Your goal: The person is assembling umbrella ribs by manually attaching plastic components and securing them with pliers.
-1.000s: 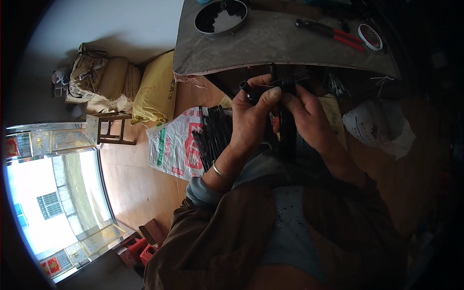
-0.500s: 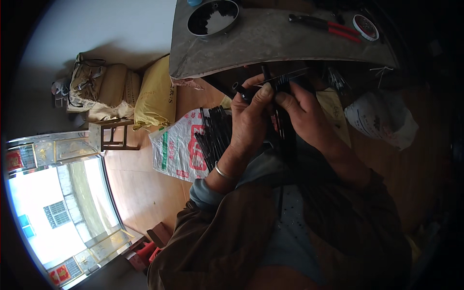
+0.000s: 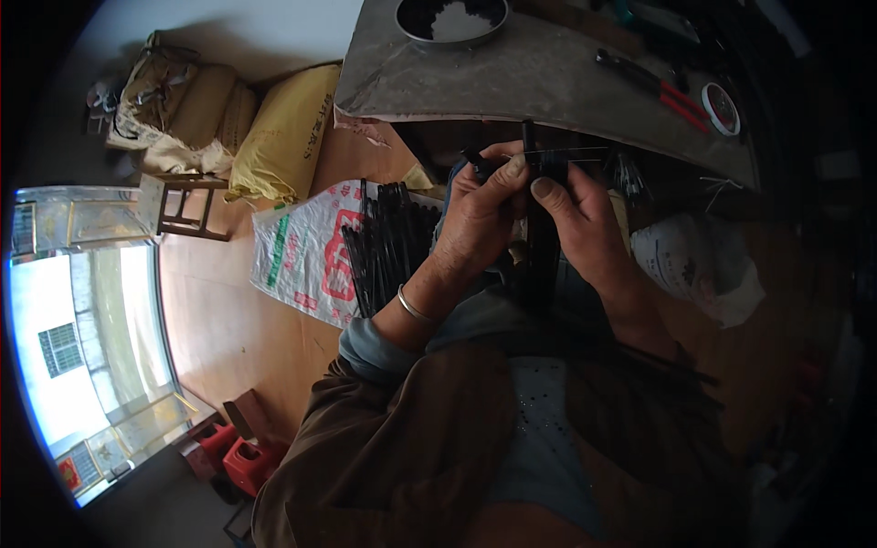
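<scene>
Close together below the table's front edge, both my hands are closed around black parts. My left hand pinches with thumb and fingers, and a short black tube sticks out beside its index finger. A black rod rises between the hands. My right hand presses its thumb against a dark piece whose exact kind I cannot tell. Thin straight wires reach out from it to the right. A long dark shape hangs below the hands, in shadow.
Many black rods lie on a white sack at left. The grey table bears a bowl of white grains, red-handled pliers and a round tin. A white bag stands right; a wooden stool stands left.
My head view has turned, so the table and tools appear tilted and farther right. The hands stay together on the black parts; the thin wires now lie nearly level instead of slanting up.
</scene>
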The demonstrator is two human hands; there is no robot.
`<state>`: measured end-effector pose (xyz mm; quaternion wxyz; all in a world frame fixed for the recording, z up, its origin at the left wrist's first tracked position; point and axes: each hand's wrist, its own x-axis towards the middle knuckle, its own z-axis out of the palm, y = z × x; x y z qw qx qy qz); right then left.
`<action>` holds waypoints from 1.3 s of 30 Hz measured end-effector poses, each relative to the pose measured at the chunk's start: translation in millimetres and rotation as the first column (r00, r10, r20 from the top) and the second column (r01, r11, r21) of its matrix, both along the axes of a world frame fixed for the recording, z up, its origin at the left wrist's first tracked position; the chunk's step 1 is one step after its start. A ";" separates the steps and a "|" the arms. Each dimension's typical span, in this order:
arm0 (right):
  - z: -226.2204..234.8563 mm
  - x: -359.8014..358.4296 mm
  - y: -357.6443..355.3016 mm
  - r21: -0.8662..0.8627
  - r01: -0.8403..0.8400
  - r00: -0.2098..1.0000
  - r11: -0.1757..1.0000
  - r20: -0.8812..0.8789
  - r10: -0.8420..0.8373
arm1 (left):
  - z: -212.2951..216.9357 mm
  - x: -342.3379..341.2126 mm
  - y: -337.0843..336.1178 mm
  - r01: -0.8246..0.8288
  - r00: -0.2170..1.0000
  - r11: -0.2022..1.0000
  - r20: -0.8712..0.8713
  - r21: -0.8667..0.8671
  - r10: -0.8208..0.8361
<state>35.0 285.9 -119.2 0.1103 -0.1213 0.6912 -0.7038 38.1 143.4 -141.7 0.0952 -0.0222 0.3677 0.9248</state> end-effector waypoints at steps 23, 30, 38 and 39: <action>-7.4 -22.1 -71.8 0.257 -0.092 0.994 0.962 0.074 0.076 | -31.8 0.1 -56.6 -0.117 0.980 0.937 0.192 0.330 0.054; -6.7 -24.2 -79.4 0.358 -0.060 0.998 0.932 0.018 0.057 | -39.4 -4.6 -61.4 -0.094 0.985 0.915 0.169 0.391 0.029; -1.2 -27.3 -78.7 0.392 -0.005 1.000 0.920 0.003 0.004 | -33.5 -9.0 -60.7 -0.083 0.988 0.959 0.148 0.271 0.044; -1.6 -27.9 -77.5 0.389 -0.010 1.000 0.921 -0.008 0.014 | -33.7 -10.4 -60.2 -0.083 0.987 0.957 0.153 0.278 0.042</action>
